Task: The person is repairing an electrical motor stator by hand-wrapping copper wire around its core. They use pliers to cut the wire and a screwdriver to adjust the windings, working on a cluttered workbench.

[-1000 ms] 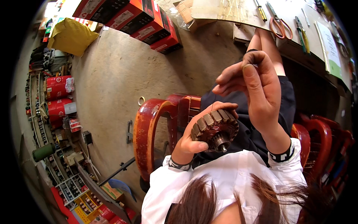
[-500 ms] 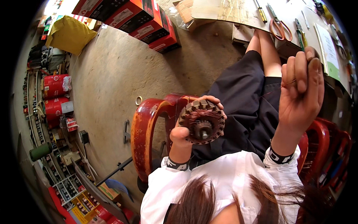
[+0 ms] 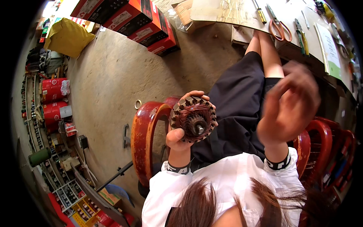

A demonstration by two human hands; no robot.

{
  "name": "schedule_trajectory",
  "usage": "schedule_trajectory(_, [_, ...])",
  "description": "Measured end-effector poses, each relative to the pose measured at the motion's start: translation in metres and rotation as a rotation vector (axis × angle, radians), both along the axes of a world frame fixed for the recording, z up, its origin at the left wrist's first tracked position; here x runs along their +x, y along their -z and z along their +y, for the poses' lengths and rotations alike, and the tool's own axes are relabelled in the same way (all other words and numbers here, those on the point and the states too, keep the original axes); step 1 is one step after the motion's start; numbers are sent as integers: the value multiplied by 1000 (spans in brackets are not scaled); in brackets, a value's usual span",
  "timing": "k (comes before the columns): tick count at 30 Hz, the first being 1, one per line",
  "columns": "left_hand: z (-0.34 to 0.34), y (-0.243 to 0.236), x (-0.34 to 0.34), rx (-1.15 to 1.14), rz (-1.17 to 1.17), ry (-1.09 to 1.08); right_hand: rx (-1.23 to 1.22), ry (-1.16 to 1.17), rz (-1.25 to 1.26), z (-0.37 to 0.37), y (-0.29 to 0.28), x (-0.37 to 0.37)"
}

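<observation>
My left hand (image 3: 175, 138) is closed around a motor armature (image 3: 183, 113), thumb on its near left side and fingers behind the far rim. The armature is round, with dark metal teeth round its edge and reddish copper wire wound between them. Its commutator and bright shaft end tilt up toward me. Off to the right, above my lap, my right hand (image 3: 289, 109) is raised apart from the armature. Motion smears its fingers, so I cannot make out their grip or any wire in them.
A worktable (image 3: 227, 11) at the top right bears orange-handled scissors (image 3: 279, 30), pliers (image 3: 301, 38) and a screwdriver (image 3: 260, 13). I sit in a red wooden armchair (image 3: 141, 143). Red-and-black boxes (image 3: 162, 45) stand on the floor ahead; red drums (image 3: 55, 90) and shelving line the left.
My right hand has come down and left, toward the armature, and is now blurred. Earlier it pinched a thin copper wire. The armature has shifted slightly left and turned in my left hand.
</observation>
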State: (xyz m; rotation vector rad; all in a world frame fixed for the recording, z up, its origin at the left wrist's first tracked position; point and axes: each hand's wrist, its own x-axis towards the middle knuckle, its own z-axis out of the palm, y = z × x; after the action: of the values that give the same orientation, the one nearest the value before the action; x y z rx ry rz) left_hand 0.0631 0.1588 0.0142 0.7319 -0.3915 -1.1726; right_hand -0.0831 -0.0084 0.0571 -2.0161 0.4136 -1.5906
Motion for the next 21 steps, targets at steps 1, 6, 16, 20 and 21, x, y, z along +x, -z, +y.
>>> schedule_trajectory(1, [1, -2, 0, 14, 17, -6, -80, -122, 86, 7, -4, -1])
schedule_trajectory(6, [-3, -4, -3, -62, 38, -23, -99, -302, 433, 14, 3, 14])
schedule_trajectory(16, [-21, 0, -8, -306, 153, 119, -10, -334, 600, -2, 2, 4])
schedule_trajectory(20, [-31, -23, -19, -105, 66, 59, -108, -168, 600, -13, -6, 6])
schedule_trajectory(21, [-31, -21, -22, -96, 53, 64, -105, -137, 562, -17, -7, 8])
